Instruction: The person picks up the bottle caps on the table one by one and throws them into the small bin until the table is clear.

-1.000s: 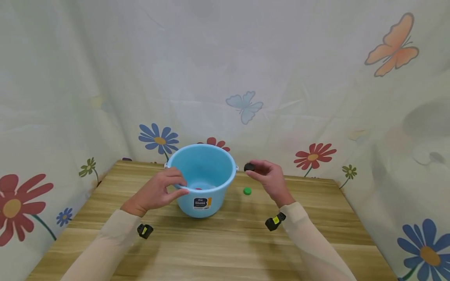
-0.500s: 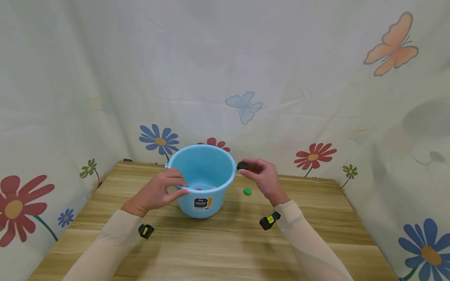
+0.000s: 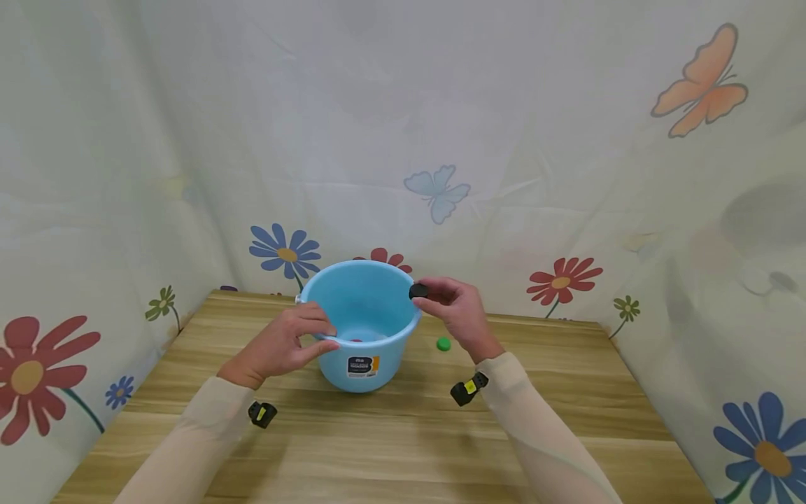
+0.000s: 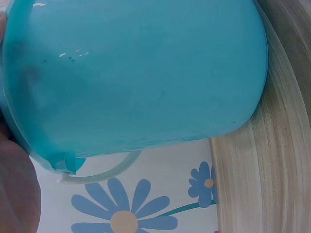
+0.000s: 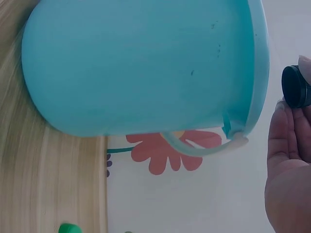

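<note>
A light blue bucket [image 3: 371, 362] with a label on its front stands upright on the wooden table. My left hand [image 3: 286, 343] grips its near-left rim, thumb outside and fingers over the edge. Between the thumb and fingers of my right hand [image 3: 456, 311] is a black bottle cap [image 3: 418, 291], pinched right at the bucket's right rim. In the right wrist view the black cap [image 5: 295, 87] shows its hollow side, just beyond the rim. Something red [image 3: 357, 341] lies at the bottom of the bucket, mostly hidden by the near wall.
A green bottle cap [image 3: 443, 344] lies on the table [image 3: 378, 448] to the right of the bucket. Behind the table hangs a pale curtain [image 3: 352, 140] printed with flowers and butterflies. The bucket's white handle [image 4: 104, 174] hangs down at the back.
My right hand has moved left with the black cap, from beside the bucket to its right rim. The left hand and the bucket have stayed in place.
</note>
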Motion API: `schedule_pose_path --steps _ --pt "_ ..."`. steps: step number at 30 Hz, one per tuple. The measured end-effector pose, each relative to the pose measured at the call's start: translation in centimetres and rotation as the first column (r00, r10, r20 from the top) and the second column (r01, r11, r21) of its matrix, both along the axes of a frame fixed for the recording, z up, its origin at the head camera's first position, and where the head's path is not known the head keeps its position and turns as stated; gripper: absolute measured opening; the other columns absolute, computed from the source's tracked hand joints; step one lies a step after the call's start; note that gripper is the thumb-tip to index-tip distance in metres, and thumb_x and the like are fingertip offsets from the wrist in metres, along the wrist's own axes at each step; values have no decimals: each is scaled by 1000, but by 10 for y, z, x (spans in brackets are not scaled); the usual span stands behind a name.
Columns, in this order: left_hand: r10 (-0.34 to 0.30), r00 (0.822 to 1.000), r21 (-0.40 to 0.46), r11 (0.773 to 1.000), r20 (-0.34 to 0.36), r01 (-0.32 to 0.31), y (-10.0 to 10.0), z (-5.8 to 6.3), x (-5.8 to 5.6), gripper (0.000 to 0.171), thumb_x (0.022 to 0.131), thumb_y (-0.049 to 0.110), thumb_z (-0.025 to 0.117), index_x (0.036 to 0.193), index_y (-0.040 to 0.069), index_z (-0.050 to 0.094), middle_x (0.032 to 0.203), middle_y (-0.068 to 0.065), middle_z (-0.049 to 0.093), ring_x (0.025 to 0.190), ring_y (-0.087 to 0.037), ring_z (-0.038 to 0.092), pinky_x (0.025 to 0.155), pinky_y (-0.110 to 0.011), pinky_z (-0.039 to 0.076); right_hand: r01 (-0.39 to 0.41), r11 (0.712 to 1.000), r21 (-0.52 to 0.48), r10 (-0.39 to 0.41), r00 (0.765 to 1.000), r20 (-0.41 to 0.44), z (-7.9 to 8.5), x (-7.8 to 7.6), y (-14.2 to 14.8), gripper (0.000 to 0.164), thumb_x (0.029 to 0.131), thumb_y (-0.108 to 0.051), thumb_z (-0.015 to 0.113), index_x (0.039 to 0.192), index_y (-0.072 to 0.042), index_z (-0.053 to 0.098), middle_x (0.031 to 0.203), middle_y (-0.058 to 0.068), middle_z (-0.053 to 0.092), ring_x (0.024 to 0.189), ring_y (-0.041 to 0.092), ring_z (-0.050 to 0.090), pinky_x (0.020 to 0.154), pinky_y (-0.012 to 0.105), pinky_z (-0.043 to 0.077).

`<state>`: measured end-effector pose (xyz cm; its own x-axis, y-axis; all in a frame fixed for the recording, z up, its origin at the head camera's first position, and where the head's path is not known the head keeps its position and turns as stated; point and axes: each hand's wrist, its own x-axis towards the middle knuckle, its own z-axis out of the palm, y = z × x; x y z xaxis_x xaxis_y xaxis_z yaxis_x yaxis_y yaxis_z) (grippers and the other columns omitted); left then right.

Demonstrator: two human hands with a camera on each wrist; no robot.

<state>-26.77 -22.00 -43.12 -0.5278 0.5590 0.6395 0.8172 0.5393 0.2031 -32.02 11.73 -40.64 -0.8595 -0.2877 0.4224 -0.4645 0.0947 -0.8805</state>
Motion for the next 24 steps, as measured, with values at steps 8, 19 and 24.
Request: schedule_pose_path --steps 8,19,24 --pt "-18 1000 1 1000 -19 19 1 -1 -3 14 81 22 87 92 21 78 90 13 68 89 -5 59 81 -40 58 22 1000 2 -22 999 -23 7 1 -12 42 87 -28 83 124 -13 73 118 8 74 106 25 71 92 29 59" --pt "4 1000 11 1000 0 -4 0 -1 -2 16 81 24 88 94 22 79 93 13 70 92 -7 62 84 -44 60 3 1000 17 -4 1000 23 13 -1 -26 40 86 -29 84 122 -17 74 116 8 74 103 24 71 91 33 60" --pt "2 1000 13 1000 -13 -2 0 -2 -3 16 80 22 88 93 22 79 92 13 69 91 -6 60 83 -42 59 11 1000 19 -12 1000 27 13 -3 -29 39 85 -29 85 121 -18 74 114 7 74 101 23 71 90 32 60"
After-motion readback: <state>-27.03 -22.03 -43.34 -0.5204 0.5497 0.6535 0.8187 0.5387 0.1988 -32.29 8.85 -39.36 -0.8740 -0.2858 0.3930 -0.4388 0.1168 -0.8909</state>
